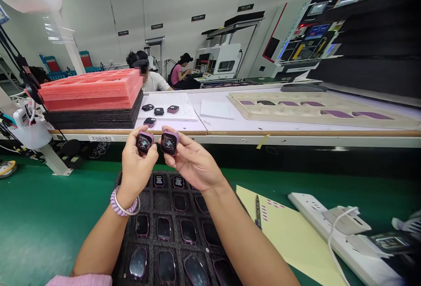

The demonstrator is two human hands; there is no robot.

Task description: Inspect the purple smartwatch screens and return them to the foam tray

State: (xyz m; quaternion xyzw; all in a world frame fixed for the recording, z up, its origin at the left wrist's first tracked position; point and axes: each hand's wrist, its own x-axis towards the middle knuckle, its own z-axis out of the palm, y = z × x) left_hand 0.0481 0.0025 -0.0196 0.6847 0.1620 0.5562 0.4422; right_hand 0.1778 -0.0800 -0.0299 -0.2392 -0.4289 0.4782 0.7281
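Our left hand [136, 163] and right hand [190, 161] each pinched a watch [144, 142] over the tray [131, 255]; a loose pinch risked dropping one.

2 purple watch bodies [144, 141] [169, 142], screens lit, upright, side by side.

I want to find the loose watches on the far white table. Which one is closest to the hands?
The purple watch at the table's front edge, just above the left hand. The other three watches lie farther back on the printed sheet.
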